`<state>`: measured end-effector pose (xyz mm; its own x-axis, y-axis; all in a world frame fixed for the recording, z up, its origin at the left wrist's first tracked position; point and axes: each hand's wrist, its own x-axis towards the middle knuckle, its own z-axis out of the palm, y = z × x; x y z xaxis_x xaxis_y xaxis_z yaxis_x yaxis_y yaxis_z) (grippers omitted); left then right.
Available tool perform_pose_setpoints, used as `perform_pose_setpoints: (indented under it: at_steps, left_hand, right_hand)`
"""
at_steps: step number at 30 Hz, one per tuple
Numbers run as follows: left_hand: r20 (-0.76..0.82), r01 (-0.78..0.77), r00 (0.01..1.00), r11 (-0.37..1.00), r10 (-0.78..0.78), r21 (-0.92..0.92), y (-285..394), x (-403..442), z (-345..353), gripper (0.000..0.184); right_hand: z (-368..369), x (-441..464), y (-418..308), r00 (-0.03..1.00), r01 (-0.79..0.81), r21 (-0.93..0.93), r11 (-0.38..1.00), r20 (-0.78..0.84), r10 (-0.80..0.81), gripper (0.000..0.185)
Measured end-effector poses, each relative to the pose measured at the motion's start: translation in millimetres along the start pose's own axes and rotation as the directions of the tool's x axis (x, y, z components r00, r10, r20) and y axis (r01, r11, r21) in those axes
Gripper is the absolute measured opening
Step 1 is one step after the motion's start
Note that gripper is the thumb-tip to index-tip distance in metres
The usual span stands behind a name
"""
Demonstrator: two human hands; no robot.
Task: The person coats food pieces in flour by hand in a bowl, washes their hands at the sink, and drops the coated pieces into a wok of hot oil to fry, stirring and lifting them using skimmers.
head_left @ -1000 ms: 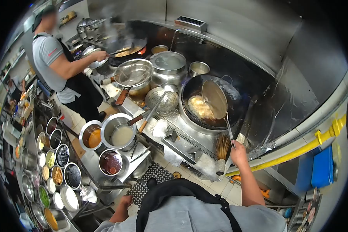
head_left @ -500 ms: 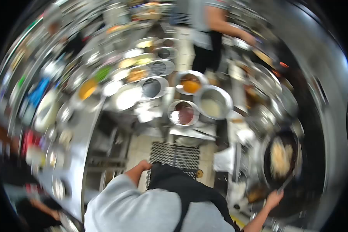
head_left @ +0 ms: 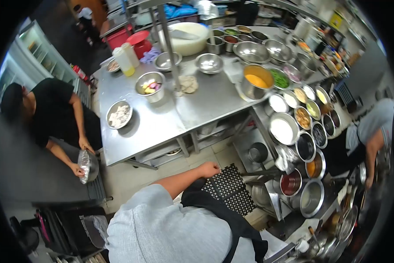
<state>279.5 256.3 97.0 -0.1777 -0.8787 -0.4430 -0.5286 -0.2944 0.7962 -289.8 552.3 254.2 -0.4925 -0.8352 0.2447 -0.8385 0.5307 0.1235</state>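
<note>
My left hand (head_left: 209,169) is held out over the floor, its fingers curled in and closed, with nothing visible in them. Below it lies a black perforated mat (head_left: 230,189). My right hand is out of the frame. Ahead stands a steel table (head_left: 162,120) bearing a steel bowl of pale pieces (head_left: 119,115) and a pot of mixed cut vegetables (head_left: 150,87). To the right of my left hand are a pot of dark red liquid (head_left: 291,182) and a pot of pale liquid (head_left: 312,198).
At the left, a person in black (head_left: 56,109) holds a foil-covered bowl (head_left: 87,166). Another person in grey (head_left: 374,127) stands at the right, near the stove. Many ingredient containers line the right counter. A black bag (head_left: 70,228) lies at the lower left.
The view has swung left, away from the wok to the steel table. My right hand, earlier holding a ladle at the wok, has left the frame. The person in black has come into fuller view.
</note>
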Motion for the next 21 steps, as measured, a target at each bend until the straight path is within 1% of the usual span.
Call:
perform_pose_setpoints:
  at_steps: [1,2,4,6,7,8,9,10,11,12,14,15,16,17,18,19,21]
  left_hand:
    - [-0.105,-0.059,0.993,0.997,0.053,-0.056,2.5,-3.3,-17.6,0.034]
    - [-0.205,-0.124,0.974,0.987,0.101,-0.104,5.7,-8.4,-35.9,0.034]
    - [-0.377,-0.116,0.924,0.985,0.061,-0.127,21.0,-23.9,-87.3,0.027]
    - [-0.551,-0.026,0.827,0.971,-0.111,-0.236,1.7,-18.6,-135.7,0.027]
    - [-0.638,-0.148,0.750,0.895,-0.175,-0.420,-11.3,-18.8,-164.0,0.029]
    - [-0.700,-0.285,0.664,0.777,-0.262,-0.561,-24.3,-20.1,-193.5,0.030]
    - [-0.741,-0.396,0.541,0.657,-0.399,-0.642,-22.2,-25.7,-226.2,0.036]
    - [-0.741,-0.318,0.430,0.682,-0.516,-0.659,-4.0,-45.4,-263.2,0.047]
    - [-0.814,-0.236,0.286,0.787,-0.505,-0.571,-21.7,-41.7,-295.9,0.054]
    - [-0.875,-0.129,0.145,0.868,-0.462,-0.480,-34.7,-37.6,-324.2,0.062]
    - [-0.920,0.095,-0.129,0.918,-0.371,-0.384,-35.2,-31.5,-356.4,0.074]
    - [-0.898,0.112,-0.147,0.895,-0.414,-0.431,-32.7,-27.9,-366.2,0.063]
    - [-0.895,0.110,-0.153,0.892,-0.420,-0.438,-49.2,-25.0,-372.5,0.063]
    - [-0.881,0.074,0.004,0.879,-0.473,-0.471,-74.9,-17.0,-377.0,0.057]
    - [-0.848,0.043,0.165,0.862,-0.504,-0.504,-72.6,-20.9,-379.9,0.052]
    - [-0.838,0.031,0.184,0.855,-0.514,-0.518,-71.0,-26.7,-372.1,0.042]
    - [-0.814,0.061,0.315,0.866,-0.489,-0.497,-61.4,-45.5,-350.5,0.040]
  right_hand:
    - [-0.4,15.1,-32.1,1.000,0.026,0.002,1.000,0.001,-0.026,0.047]
    - [3.9,22.7,-63.5,0.995,0.049,0.059,0.997,0.084,-0.054,0.048]
    - [25.9,28.3,-114.0,0.963,0.068,0.177,0.982,0.244,-0.111,0.049]
    - [60.6,31.3,-142.5,0.939,0.109,0.449,0.887,0.245,-0.240,0.053]
    - [66.4,28.1,-161.9,0.952,0.211,0.522,0.826,0.084,-0.296,0.041]
    - [73.9,30.0,-172.1,0.946,0.227,0.523,0.821,0.082,-0.314,0.041]
    - [82.3,32.3,-177.0,0.933,0.120,0.490,0.863,0.242,-0.266,0.043]
    - [87.2,35.7,-182.1,0.895,0.018,0.437,0.899,0.393,-0.209,0.053]
    - [86.4,40.5,-195.4,0.884,-0.021,0.450,0.893,0.425,-0.193,0.052]
    - [85.1,46.5,-208.1,0.886,-0.008,0.454,0.891,0.417,-0.204,0.052]
    - [82.3,59.0,-229.3,0.795,-0.024,0.546,0.837,0.518,-0.315,0.049]
    - [80.4,68.6,-241.2,0.782,-0.015,0.541,0.841,0.531,-0.327,0.046]
    - [71.3,73.3,-256.1,0.782,-0.006,0.542,0.841,0.527,-0.334,0.046]
    - [59.4,77.8,-271.5,0.767,0.029,0.543,0.840,0.527,-0.367,0.046]
    - [49.2,80.3,-283.3,0.752,0.061,0.544,0.837,0.526,-0.396,0.046]
    - [43.2,81.2,-291.2,0.741,0.018,0.597,0.802,0.531,-0.411,0.045]
    - [50.8,80.7,-291.6,0.758,-0.011,0.632,0.775,0.511,-0.406,0.044]
